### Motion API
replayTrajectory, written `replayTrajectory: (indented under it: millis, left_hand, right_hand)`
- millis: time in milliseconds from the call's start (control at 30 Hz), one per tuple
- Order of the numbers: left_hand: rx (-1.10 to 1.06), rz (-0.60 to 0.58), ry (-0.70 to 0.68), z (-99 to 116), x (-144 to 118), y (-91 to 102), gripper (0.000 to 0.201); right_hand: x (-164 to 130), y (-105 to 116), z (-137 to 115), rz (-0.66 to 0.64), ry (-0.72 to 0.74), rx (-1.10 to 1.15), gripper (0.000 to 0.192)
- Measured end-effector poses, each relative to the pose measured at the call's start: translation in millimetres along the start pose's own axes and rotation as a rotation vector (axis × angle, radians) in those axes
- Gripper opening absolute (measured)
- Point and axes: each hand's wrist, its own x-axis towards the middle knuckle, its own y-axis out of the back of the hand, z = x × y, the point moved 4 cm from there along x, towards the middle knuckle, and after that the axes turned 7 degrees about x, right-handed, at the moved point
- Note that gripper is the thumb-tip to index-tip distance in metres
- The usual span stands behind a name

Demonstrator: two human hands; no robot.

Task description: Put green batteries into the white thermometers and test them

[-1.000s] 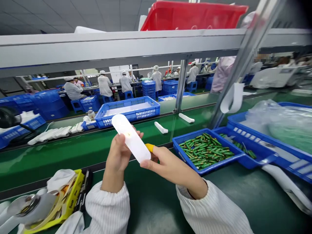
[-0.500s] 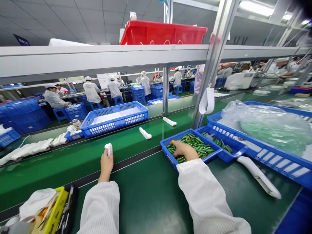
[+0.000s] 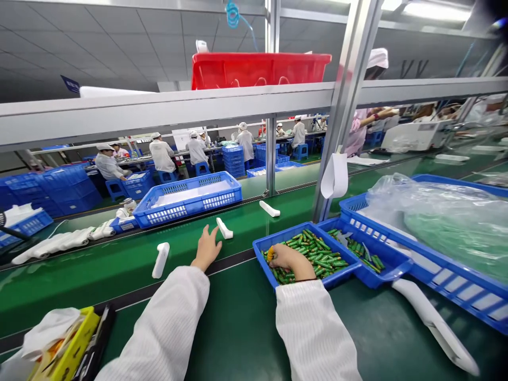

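Note:
My left hand (image 3: 207, 248) reaches over the green conveyor belt (image 3: 119, 264), its fingers spread and holding nothing. Just beyond its fingertips lies a white plastic housing (image 3: 225, 228), apart from the hand as far as I can see. Another white housing (image 3: 161, 260) rests on the belt to the left, and a third (image 3: 270, 208) farther back. My right hand (image 3: 291, 259) is down in a blue tray (image 3: 260, 247) of small green cylinders (image 3: 317, 246) that look like batteries. Its fingers are curled together, with yellow-orange covers on the tips; what they hold is hidden.
Beside the tray is a smaller blue bin (image 3: 391, 275) with more cylinders. A long white casing (image 3: 436, 323) lies at the right, below a blue crate (image 3: 448, 267) with bagged material. A yellow box (image 3: 81, 338) stands front left. A metal post (image 3: 345, 106) rises behind the tray.
My left hand has let go of a white housing, now lying on the belt, and moved right toward another. The housings have shifted left. My right hand stays in the tray, fingers more curled.

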Motion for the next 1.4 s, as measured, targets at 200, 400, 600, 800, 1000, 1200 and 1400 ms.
replayTrajectory:
  millis: [200, 400, 600, 800, 1000, 1200, 1400]
  left_hand:
    - [0.0, -0.221, 0.027, 29.4, 36.7, -30.2, 0.054]
    - [-0.165, -0.19, 0.098, 9.1, 15.8, -22.0, 0.031]
    - [-0.545, 0.057, 0.225, -1.8, -22.4, 29.8, 0.025]
    - [-1.027, 0.449, 0.178, 7.8, -85.6, 127.5, 0.054]
    - [-1.699, 0.583, 0.077, 20.8, -142.8, 200.2, 0.048]
    - [-2.044, 0.34, 0.015, 39.6, -154.1, 210.7, 0.035]
    - [-2.003, 0.338, -0.143, 42.4, -159.4, 219.0, 0.03]
  right_hand:
    - [-1.8, 8.5, 0.7, 0.115, 0.044, 0.123, 0.015]
    - [1.3, 23.9, 6.8, 0.403, 0.11, 0.311, 0.017]
    - [-18.6, 42.4, -16.4, 0.566, 0.338, 0.627, 0.008]
    - [-95.9, 44.5, -75.5, 0.353, 0.807, 0.974, 0.043]
    - [-159.5, 7.3, -125.1, 0.108, 1.148, 0.944, 0.033]
    - [-190.4, -46.2, -169.0, 0.082, 1.345, 0.434, 0.019]
    - [-180.1, -76.8, -179.6, 0.23, 1.138, 0.342, 0.019]
